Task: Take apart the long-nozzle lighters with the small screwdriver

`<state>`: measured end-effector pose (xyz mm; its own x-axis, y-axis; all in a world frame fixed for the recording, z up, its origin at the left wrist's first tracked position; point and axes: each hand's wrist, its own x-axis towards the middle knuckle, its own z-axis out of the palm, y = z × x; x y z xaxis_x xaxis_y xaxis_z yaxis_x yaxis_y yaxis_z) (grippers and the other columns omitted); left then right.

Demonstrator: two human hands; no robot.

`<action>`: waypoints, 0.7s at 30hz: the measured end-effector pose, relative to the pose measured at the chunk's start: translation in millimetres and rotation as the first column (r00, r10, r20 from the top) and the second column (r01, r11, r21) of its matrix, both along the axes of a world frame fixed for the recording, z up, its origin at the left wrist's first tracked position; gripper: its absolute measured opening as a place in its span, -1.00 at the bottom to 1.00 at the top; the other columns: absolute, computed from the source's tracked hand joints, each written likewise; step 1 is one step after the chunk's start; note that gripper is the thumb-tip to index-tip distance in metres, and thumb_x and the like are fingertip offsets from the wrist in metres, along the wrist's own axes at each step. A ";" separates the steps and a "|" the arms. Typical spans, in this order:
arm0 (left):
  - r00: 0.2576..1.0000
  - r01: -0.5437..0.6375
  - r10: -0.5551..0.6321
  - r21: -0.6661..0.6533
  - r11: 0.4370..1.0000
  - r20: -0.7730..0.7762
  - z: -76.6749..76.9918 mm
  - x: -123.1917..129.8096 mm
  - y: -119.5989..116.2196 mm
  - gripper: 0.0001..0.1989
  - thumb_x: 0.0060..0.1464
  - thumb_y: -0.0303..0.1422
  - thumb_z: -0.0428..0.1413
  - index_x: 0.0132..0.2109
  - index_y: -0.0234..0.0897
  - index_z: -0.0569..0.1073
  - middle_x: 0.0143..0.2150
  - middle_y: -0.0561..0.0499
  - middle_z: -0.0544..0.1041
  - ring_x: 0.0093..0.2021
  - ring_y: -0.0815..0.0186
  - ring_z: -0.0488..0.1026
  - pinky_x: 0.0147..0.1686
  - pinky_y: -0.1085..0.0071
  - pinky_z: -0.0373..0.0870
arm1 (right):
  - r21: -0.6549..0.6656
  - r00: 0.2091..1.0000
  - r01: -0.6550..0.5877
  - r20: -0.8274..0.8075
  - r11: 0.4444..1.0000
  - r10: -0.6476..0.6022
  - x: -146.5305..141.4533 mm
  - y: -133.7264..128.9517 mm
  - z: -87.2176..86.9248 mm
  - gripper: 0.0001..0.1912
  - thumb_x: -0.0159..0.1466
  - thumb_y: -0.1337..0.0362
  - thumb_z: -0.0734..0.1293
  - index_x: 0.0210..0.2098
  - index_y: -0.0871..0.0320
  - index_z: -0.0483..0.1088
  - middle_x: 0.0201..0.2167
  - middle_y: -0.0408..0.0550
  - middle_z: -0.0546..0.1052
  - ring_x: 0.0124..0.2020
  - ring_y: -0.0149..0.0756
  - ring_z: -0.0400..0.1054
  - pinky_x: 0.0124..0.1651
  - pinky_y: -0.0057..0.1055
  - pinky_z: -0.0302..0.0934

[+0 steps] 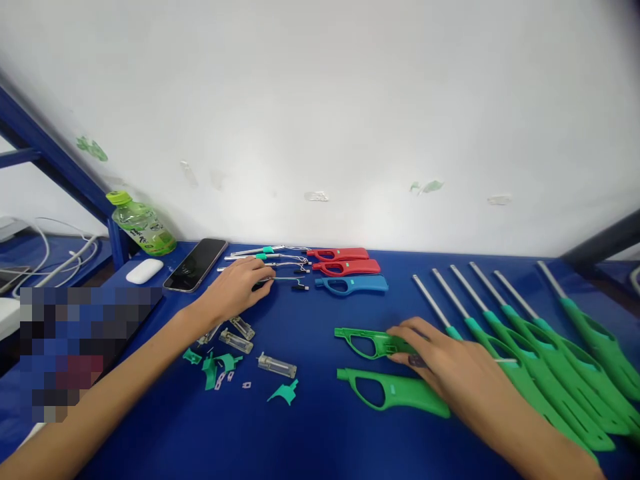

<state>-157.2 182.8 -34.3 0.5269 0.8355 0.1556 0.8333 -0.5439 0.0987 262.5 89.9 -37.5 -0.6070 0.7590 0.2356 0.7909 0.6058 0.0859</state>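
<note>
My left hand [245, 285] reaches to the back of the table, its fingers closed over a wired igniter piece [299, 287]; the hand hides most of it. Similar metal tubes [245, 257] with teal collars and thin wires lie just behind. My right hand [425, 343] is curled round a thin tool that looks like a screwdriver [505, 361], its metal shaft pointing right. Those fingers also touch an open green lighter shell half [357, 337]. Nearer me lies another green lighter shell half [400, 390], outer side up.
Several green long-neck lighters [545, 360] fan out at right. Red lighter shells [345, 267] and a blue one [357, 285] lie at the back. Clear fuel tanks [277, 365] and teal triggers [285, 392] are scattered centre-left. A phone [196, 265], white case [145, 271] and bottle [143, 223] stand left.
</note>
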 end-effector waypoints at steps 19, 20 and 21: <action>0.991 0.038 -0.016 0.166 0.985 -0.136 -6.3 -12.7 6.8 -0.65 0.37 -0.16 0.21 0.16 -0.25 0.50 0.15 -0.11 0.55 0.05 0.17 0.56 0.05 0.09 0.59 | -0.006 0.997 -0.075 -0.027 0.997 0.074 15.2 -44.6 -3.5 -0.46 0.60 -0.06 -0.07 -0.03 0.08 0.41 -0.21 -0.12 0.62 -0.68 -0.38 0.47 -0.69 -0.36 0.27; 0.991 0.039 -0.015 0.176 0.984 -0.136 -7.0 -12.8 6.7 -0.65 0.37 -0.16 0.21 0.16 -0.25 0.50 0.14 -0.11 0.55 0.05 0.17 0.56 0.05 0.09 0.59 | 0.038 0.997 -0.079 -0.016 0.996 0.080 13.5 -44.4 -7.0 -0.46 0.61 -0.03 -0.09 -0.04 0.10 0.39 -0.24 -0.13 0.61 -0.71 -0.39 0.44 -0.73 -0.34 0.20; 0.991 0.042 -0.017 0.185 0.982 -0.136 -7.7 -12.8 6.6 -0.65 0.37 -0.16 0.21 0.16 -0.25 0.49 0.14 -0.11 0.55 0.05 0.17 0.56 0.04 0.09 0.59 | 0.074 0.996 -0.088 -0.006 0.993 0.088 11.5 -43.8 -9.8 -0.46 0.62 0.02 -0.12 -0.04 0.11 0.38 -0.27 -0.15 0.61 -0.75 -0.41 0.40 -0.75 -0.32 0.13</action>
<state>-169.9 189.4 -42.0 0.5772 0.7823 0.2342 0.8156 -0.5665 -0.1178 274.0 46.1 -47.3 -0.6682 0.6832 0.2946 0.7358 0.6654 0.1258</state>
